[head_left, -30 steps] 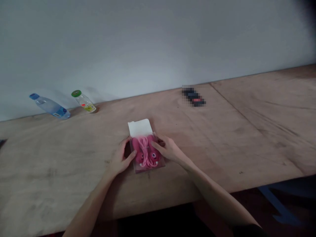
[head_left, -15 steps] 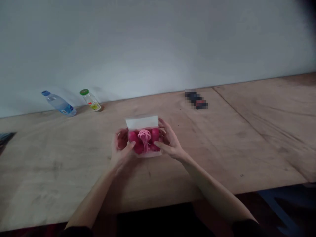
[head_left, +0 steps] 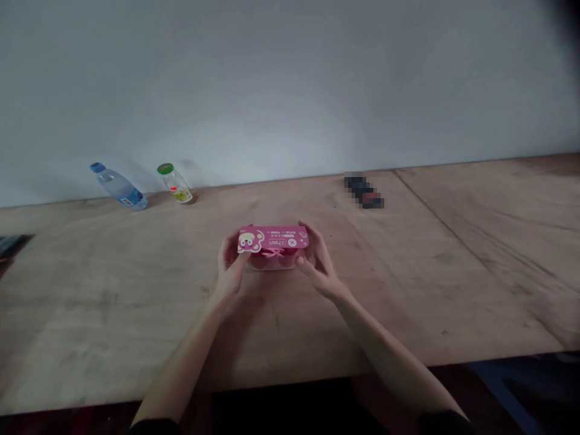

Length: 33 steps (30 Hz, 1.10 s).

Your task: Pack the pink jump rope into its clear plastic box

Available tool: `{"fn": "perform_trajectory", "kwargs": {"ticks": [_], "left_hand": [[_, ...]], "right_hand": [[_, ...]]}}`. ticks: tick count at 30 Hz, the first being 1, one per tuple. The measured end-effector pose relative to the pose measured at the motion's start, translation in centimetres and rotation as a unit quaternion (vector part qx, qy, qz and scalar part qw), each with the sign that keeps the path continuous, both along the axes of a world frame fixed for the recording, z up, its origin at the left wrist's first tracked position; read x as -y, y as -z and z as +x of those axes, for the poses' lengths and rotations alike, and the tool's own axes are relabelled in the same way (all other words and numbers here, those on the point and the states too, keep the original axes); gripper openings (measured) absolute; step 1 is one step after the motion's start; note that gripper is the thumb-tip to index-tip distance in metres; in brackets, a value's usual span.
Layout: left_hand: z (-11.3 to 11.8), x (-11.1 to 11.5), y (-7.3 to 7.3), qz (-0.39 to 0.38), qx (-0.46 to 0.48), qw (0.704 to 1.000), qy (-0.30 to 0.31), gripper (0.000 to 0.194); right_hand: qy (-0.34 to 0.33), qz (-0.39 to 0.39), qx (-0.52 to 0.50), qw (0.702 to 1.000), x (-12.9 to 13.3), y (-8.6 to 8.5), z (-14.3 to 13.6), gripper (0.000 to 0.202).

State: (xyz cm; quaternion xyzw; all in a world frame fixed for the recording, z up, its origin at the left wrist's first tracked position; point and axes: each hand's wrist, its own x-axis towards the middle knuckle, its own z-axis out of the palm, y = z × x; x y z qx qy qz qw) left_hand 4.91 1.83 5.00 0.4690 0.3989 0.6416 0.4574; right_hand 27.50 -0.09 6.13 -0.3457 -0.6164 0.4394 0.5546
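Note:
A small pink box [head_left: 276,240] with a cartoon bear and white print on its top is held upright between my two hands over the middle of the table. Under its printed top edge, a bit of pink cord [head_left: 273,252] and rounded pink shapes show at the front, partly hidden. My left hand [head_left: 232,263] grips the left end, thumb at the front and fingers behind. At the right end, my right hand [head_left: 318,263] has its thumb by the front corner and its fingers along the side and back.
Near the wall at the back left stand a clear plastic bottle [head_left: 120,188] with a blue cap and a glass bottle [head_left: 176,185] with a green cap. A blurred-out dark object [head_left: 364,191] lies at the back right. The wooden table [head_left: 408,284] has a seam on the right.
The box has tilted, so its printed pink top faces me instead of the open view of the pink cord and handles. The pale flap is out of sight. Both hands stay on it.

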Motion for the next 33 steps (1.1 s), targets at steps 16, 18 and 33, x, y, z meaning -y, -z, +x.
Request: {"fn": "perform_trajectory", "kwargs": {"ticks": [16, 18, 33], "left_hand": [[-0.6, -0.9, -1.2, -0.017, 0.050, 0.996, 0.075, 0.052], [-0.6, -0.7, -1.5, -0.004, 0.007, 0.998, 0.061, 0.047], [-0.8, -0.1, -0.7, 0.088, -0.023, 0.995, 0.046, 0.030]], "right_hand": [[0.062, -0.026, -0.013, 0.998, -0.5, -1.4, -0.5, 0.050], [0.063, -0.028, -0.010, 0.998, -0.4, -1.3, -0.4, 0.047], [0.079, -0.027, -0.031, 0.996, -0.4, -2.2, -0.4, 0.035]]}}
